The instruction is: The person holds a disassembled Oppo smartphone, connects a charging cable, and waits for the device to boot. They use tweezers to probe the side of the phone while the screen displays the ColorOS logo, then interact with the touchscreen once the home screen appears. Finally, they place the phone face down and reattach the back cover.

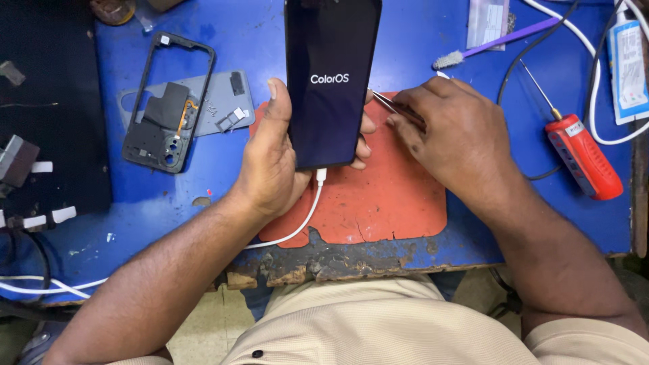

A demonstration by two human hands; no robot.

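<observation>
Orange-red, worn and cracked at its near edge, a rubber work mat (378,196) lies on the blue counter (135,203) under both hands. The left hand (270,159) has its grip closed around a dark smartphone (331,74), thumb along the left edge and fingertips wrapped round the right edge; the phone is held up over the mat, its screen lit with a white logo. A white charging cable (307,213) is plugged into the phone's bottom end and curves away to the left across the counter's front edge. The right hand (453,132) rests on the mat just right of the phone, its grip closed on metal tweezers (392,105) whose tips point toward the phone's right edge. Left of the phone lie a black phone frame (169,101) and a grey back cover (216,101). To the right sit a red-handled screwdriver (581,152) and, further back, a purple-handled brush (493,44).
</observation>
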